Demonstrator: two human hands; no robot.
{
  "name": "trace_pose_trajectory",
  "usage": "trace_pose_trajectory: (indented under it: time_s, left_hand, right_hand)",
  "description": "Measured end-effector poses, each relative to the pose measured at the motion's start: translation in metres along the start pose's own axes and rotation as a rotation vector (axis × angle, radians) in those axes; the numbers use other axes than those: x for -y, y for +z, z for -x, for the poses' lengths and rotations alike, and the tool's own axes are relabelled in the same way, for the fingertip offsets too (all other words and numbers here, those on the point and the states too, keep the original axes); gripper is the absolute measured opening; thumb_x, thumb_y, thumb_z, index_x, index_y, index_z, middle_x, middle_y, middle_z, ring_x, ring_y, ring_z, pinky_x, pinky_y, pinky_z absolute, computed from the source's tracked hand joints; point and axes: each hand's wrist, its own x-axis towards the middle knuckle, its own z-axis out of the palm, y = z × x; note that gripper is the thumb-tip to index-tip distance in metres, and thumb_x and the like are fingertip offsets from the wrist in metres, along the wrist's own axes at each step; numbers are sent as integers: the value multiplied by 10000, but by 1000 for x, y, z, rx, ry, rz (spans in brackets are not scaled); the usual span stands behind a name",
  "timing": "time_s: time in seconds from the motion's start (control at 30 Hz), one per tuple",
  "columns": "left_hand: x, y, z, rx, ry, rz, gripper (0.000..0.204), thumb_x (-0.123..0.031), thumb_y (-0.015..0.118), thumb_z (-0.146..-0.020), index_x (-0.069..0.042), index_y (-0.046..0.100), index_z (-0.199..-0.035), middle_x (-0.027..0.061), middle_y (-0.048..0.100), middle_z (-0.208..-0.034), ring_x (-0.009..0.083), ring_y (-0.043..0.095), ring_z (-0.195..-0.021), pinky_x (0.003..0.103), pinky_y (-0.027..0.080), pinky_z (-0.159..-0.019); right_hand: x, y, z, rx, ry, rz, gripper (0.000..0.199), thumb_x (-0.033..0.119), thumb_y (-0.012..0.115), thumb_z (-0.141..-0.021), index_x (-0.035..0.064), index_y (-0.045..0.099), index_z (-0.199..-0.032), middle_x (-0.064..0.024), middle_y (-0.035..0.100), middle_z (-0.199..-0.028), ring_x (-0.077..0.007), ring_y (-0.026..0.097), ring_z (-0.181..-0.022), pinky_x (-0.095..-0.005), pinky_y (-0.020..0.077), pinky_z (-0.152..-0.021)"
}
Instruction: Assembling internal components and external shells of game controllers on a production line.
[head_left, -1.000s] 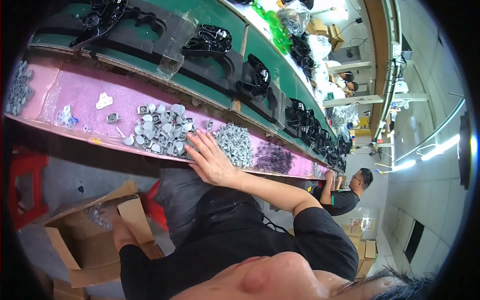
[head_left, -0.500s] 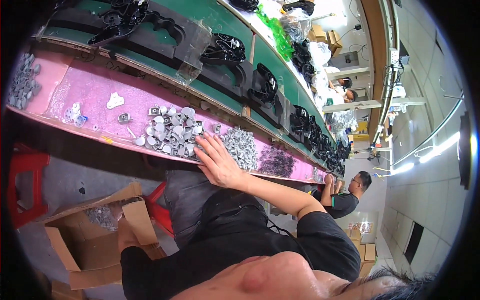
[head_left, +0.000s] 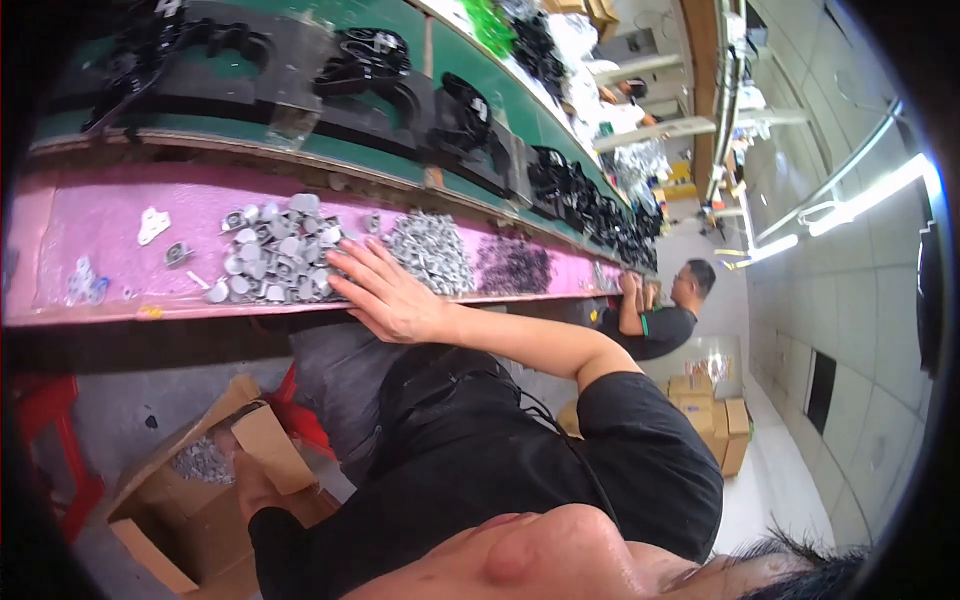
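My right hand [head_left: 388, 298] lies over the near edge of a pink-lined bench tray [head_left: 100, 235], its fingers stretched out and slightly apart. Its fingertips touch the right side of a heap of grey rounded caps [head_left: 270, 255]. Just beyond them is a heap of small silvery metal-looking parts [head_left: 430, 250]. Down at the lower left, my left hand [head_left: 232, 448] reaches into an open cardboard box [head_left: 185, 515], beside a pile of small grey parts [head_left: 203, 462]. A box flap and the angle hide most of its fingers, so its grip is unclear.
Small black parts [head_left: 515, 265] lie farther right in the tray. A white three-lobed piece [head_left: 153, 226] sits at its left. Behind runs a green bench [head_left: 400, 25] with glossy black mouldings [head_left: 462, 110] on dark holders. A red stool [head_left: 48, 440] stands below; a co-worker [head_left: 665, 310] sits at right.
The whole view has shifted, so the bench appears farther left. My right hand stays beside the grey caps with fingers stretched. My left hand shows closer to the parts in the box.
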Motion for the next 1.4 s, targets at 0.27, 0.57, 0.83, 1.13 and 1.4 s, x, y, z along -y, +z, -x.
trace_pose_trajectory:
  time_s: [0.27, 0.57, 0.83, 1.13, 1.4]
  left_hand:
    - [-65, 35, -4, 214, 194, -68, 551, -466, 636, -974, -27, 687, -1303, 262, 759, -1110, 465, 750, -1039, 487, 634, -848]
    - [-44, -1, 46, 296, 103, -116, 508, -435, 648, -969, -21, 715, -1254, 262, 767, -1071, 468, 756, -1013, 480, 638, -832]
    - [86, -94, 159, 208, -247, -116, 471, -409, 659, -965, -15, 740, -1211, 261, 775, -1036, 471, 761, -989, 475, 641, -818]
    - [154, -97, 219, 121, -363, -269, 338, -310, 858, -811, 18, 777, -831, 187, 751, -770, 327, 731, -654, 428, 601, -566]
    - [92, -141, 245, 60, -388, 267, 387, -324, 898, -797, -28, 690, -658, 58, 623, -580, 157, 556, -423, 358, 440, -372]
  right_hand:
    - [0, 0, 1, -49, -8, 14, 621, 118, 756, -944, 12, 518, -1508, -240, 405, -1676, -448, 357, -1580, -622, 306, -1269]
    - [2, 7, -3, -53, -6, -63, 608, 159, 710, -960, 29, 517, -1522, -226, 402, -1674, -452, 355, -1573, -623, 291, -1277]
    - [-5, -6, 4, -133, 8, -75, 639, 92, 759, -928, 30, 534, -1523, -222, 429, -1651, -460, 382, -1552, -604, 325, -1263]
    - [-4, -6, 4, -183, -41, -173, 496, 68, 645, -953, -25, 586, -1436, -244, 451, -1622, -436, 376, -1559, -586, 311, -1277]
    - [-16, -10, -3, -338, 122, -472, 535, 210, 786, -940, -26, 613, -1387, -229, 519, -1561, -441, 441, -1508, -575, 344, -1253]
